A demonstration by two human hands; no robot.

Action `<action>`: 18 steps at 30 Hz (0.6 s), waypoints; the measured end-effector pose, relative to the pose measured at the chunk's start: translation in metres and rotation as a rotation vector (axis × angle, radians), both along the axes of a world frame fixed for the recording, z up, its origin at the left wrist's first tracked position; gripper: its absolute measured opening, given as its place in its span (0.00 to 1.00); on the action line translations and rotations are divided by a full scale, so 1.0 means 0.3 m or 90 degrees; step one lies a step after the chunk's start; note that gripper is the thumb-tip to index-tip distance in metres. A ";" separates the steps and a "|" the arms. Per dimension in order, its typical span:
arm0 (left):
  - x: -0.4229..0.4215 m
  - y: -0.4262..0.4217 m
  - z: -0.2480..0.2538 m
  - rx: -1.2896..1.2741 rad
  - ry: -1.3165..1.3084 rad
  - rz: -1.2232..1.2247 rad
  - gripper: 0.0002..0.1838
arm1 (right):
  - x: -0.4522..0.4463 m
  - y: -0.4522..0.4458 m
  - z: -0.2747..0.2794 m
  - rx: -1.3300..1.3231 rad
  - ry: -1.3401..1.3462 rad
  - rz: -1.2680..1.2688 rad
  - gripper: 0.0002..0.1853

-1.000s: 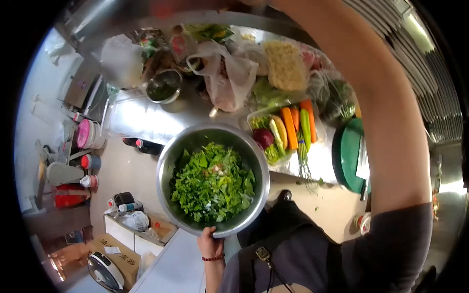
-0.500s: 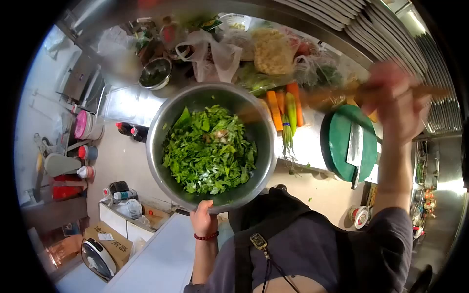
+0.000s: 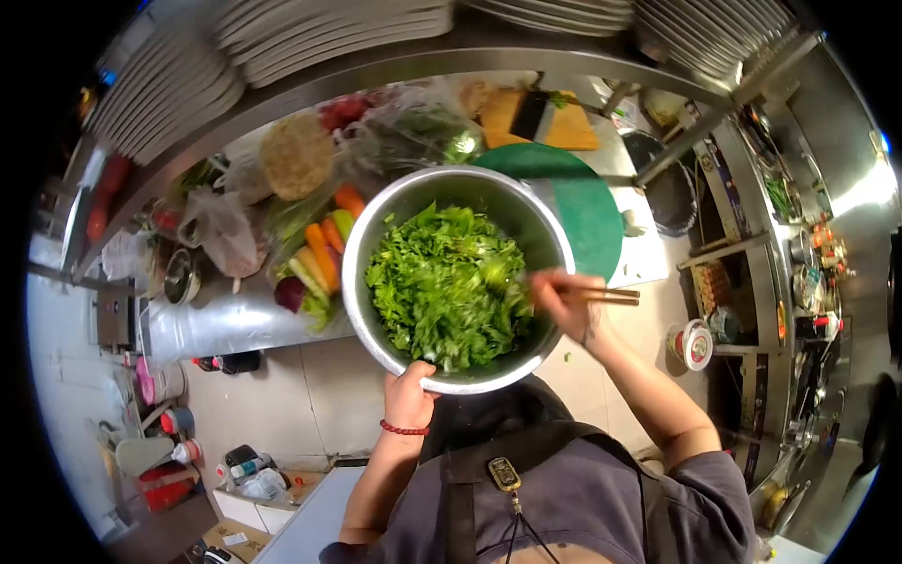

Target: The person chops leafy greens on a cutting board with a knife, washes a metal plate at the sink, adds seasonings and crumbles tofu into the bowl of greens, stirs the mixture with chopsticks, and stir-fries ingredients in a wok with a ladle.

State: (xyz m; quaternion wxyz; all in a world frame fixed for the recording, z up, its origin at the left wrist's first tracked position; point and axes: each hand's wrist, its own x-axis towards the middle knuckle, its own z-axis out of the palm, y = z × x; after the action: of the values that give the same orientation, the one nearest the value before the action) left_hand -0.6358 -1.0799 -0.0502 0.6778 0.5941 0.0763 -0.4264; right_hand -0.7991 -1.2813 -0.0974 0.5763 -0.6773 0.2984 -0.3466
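A large metal mixing bowl [image 3: 365, 324] full of chopped leafy greens [image 3: 446, 282] is held in front of my body. My left hand [image 3: 411, 395] grips its near rim, thumb over the edge, with a red bead bracelet at the wrist. At the bowl's right side, my right hand [image 3: 564, 303] is closed around a pair of chopsticks [image 3: 615, 296]. Their back ends stick out to the right; their tips are lost among the greens, which look blurred by motion.
Behind the bowl, the counter holds carrots [image 3: 324, 254], plastic bags of vegetables [image 3: 413, 132], a green round cutting board [image 3: 592, 226] and a wooden board [image 3: 564, 127] with a dark blade on it. Stacked plates [image 3: 329, 38] fill a shelf overhead. A white tub [image 3: 693, 345] stands at right.
My right hand has come down from the upper right to the bowl, bringing the chopsticks into the greens. The view has turned rightward, and the bowl now overlaps the green board.
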 end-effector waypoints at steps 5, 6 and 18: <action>-0.123 -0.151 -0.060 0.048 0.021 -0.122 0.13 | -0.024 0.001 0.036 -0.114 -0.013 -0.001 0.05; -0.151 -0.178 -0.054 0.041 0.012 -0.109 0.12 | -0.066 0.028 0.088 -0.131 0.016 0.058 0.05; -0.115 -0.226 -0.090 0.070 0.103 -0.181 0.06 | -0.139 -0.151 0.033 -0.087 0.170 -0.018 0.01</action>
State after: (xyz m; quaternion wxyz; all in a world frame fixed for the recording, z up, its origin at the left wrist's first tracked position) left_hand -0.6703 -1.1476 -0.0770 0.5685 0.5990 0.0692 -0.5596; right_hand -0.8408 -1.3265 -0.0876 0.4794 -0.7506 0.3576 -0.2810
